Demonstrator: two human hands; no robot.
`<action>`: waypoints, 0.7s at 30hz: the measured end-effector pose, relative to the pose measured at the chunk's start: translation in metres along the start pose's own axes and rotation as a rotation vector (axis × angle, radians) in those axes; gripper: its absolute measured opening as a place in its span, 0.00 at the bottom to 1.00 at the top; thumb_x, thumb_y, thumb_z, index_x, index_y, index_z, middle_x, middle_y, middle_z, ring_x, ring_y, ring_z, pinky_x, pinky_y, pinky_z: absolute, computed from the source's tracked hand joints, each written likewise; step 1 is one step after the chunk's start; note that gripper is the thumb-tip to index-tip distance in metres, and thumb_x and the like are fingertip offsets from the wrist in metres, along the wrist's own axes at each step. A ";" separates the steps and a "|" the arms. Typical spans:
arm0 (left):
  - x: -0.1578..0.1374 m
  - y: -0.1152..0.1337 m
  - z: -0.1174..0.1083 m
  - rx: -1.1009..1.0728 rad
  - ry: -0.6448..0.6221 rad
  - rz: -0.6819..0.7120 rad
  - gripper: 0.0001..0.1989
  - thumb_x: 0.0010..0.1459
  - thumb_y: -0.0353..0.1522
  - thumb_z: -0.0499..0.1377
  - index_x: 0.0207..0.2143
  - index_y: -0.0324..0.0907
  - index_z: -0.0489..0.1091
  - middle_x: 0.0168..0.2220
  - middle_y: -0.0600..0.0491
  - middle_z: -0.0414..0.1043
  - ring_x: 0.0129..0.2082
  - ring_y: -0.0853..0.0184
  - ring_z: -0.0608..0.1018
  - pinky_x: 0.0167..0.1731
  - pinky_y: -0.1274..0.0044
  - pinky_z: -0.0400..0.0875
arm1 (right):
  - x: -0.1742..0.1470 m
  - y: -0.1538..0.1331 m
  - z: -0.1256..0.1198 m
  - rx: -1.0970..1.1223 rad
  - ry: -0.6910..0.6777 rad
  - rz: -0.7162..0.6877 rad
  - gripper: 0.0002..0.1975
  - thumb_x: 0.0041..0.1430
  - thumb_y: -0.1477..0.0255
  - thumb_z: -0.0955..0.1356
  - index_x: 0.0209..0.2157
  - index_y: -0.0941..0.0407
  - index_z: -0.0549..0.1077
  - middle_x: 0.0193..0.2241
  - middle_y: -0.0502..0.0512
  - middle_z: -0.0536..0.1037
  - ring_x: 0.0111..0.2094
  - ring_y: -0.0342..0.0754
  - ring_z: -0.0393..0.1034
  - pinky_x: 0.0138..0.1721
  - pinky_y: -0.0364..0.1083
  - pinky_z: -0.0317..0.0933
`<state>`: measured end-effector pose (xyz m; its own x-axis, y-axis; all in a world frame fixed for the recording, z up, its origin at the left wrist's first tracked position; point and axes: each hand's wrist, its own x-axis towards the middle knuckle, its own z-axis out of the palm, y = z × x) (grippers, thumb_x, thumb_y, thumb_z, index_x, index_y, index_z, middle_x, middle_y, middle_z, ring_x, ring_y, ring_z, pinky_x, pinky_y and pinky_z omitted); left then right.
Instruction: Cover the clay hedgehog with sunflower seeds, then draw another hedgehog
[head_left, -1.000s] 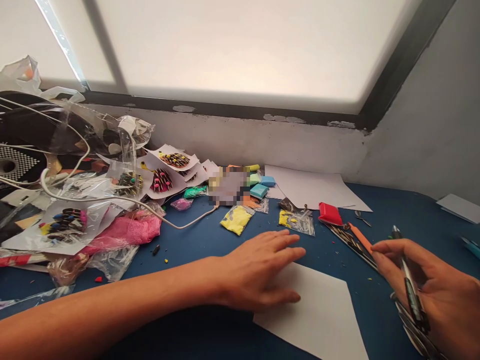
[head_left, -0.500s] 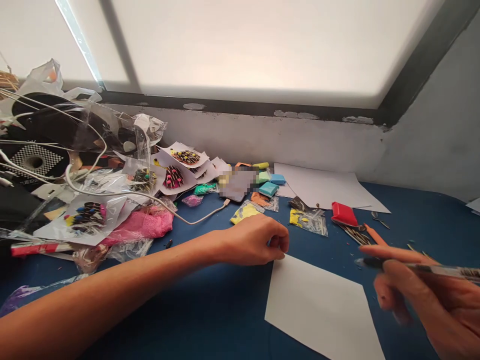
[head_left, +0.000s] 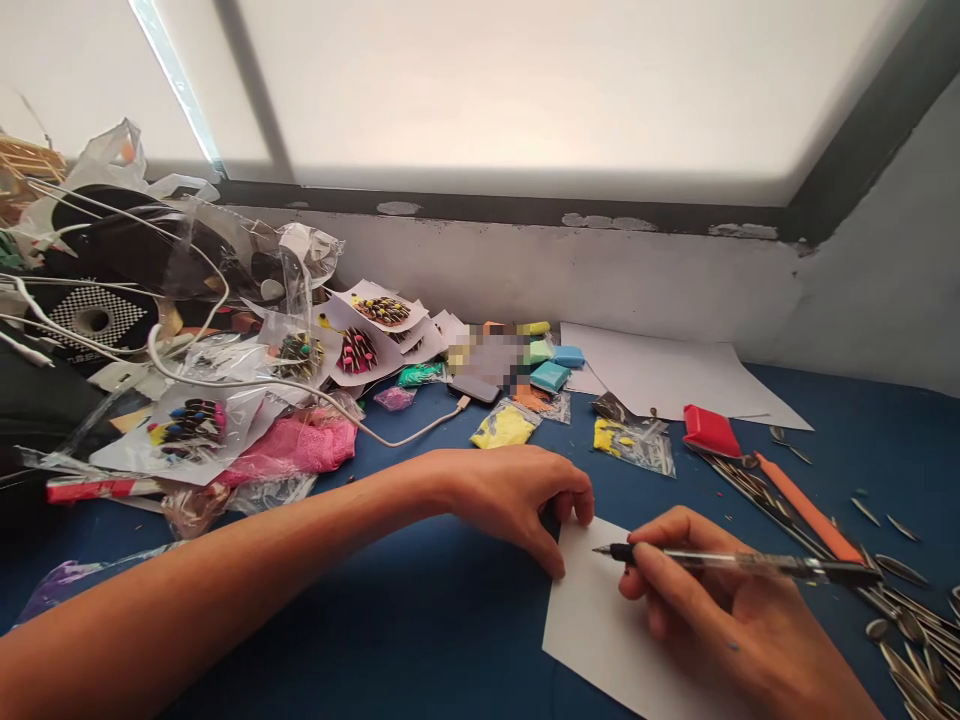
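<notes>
A white sheet of paper (head_left: 600,630) lies on the blue table in front of me. At its far left corner rests my left hand (head_left: 517,495), thumb on the left edge and curled fingers at the top edge, with a gap between them. My right hand (head_left: 712,600) is closed around a clear-barrelled pen (head_left: 720,562) with a black grip. The pen's tip points left over the upper part of the sheet; whether it touches the paper I cannot tell. My right hand covers much of the sheet's right side.
Metal tools (head_left: 900,640) and an orange stick (head_left: 806,505) lie at right, by a red packet (head_left: 710,430). Beyond my left hand are a yellow clay bag (head_left: 504,427) and a phone (head_left: 476,387) on a white cable. Paper sheets (head_left: 675,370) lie behind; wrapped items and bags crowd the left.
My right hand has moved left with the pen, from beside the sheet to over it. The thumb and fingers of my left hand have spread apart at the paper's corner.
</notes>
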<state>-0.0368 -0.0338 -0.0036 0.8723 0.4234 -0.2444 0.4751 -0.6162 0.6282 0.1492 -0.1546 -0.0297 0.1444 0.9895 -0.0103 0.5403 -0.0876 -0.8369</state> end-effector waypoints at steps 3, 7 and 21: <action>0.001 -0.003 0.000 -0.010 -0.005 0.008 0.22 0.52 0.35 0.70 0.48 0.41 0.71 0.42 0.54 0.71 0.39 0.69 0.72 0.36 0.80 0.67 | 0.004 0.003 -0.003 0.141 -0.097 0.127 0.22 0.60 0.47 0.64 0.32 0.51 0.76 0.23 0.50 0.79 0.20 0.40 0.63 0.23 0.40 0.59; 0.002 -0.004 0.002 -0.012 0.011 0.019 0.22 0.51 0.35 0.71 0.47 0.41 0.72 0.41 0.55 0.71 0.38 0.70 0.72 0.36 0.80 0.66 | 0.007 0.005 -0.007 0.097 -0.137 0.163 0.25 0.59 0.45 0.64 0.27 0.51 0.76 0.16 0.48 0.71 0.20 0.42 0.60 0.23 0.41 0.57; -0.009 0.044 0.020 -0.009 0.412 -0.027 0.14 0.65 0.40 0.59 0.32 0.41 0.77 0.22 0.57 0.72 0.22 0.73 0.70 0.25 0.78 0.58 | 0.012 0.020 -0.028 0.118 -0.009 -0.240 0.18 0.64 0.51 0.64 0.39 0.51 0.75 0.20 0.49 0.76 0.18 0.46 0.71 0.20 0.43 0.70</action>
<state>-0.0215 -0.0776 0.0113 0.7396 0.6709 0.0538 0.4945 -0.5959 0.6327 0.1852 -0.1480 -0.0315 0.0160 0.9814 0.1913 0.4579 0.1629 -0.8739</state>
